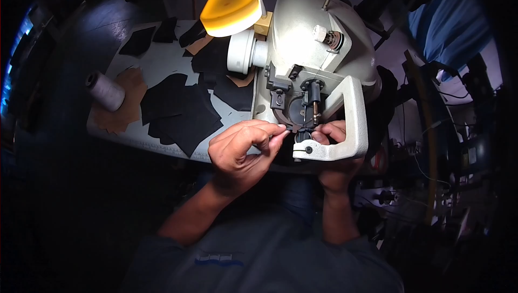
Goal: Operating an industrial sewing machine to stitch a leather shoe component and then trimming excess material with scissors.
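Observation:
A pale metal bench machine (302,34) stands in front of me, with a round dark disc (298,110) and a slim upright rod (316,106) at its working end. My left hand (243,147) comes in from the left, its thumb and forefinger pinched together just below the disc. Small dark material lies at those fingertips, too small and shaded to name. On the other side my right hand (332,131) has its fingers curled in close to the same spot. The machine's white bracket (353,125) crosses in front of that hand and covers part of it.
A lit yellow lamp (231,4) hangs over the machine's left side. Black flat cut pieces (181,115) and brown pieces (132,85) lie on the pale table (121,136), beside a grey thread cone (105,91). Dark equipment and cables crowd the right.

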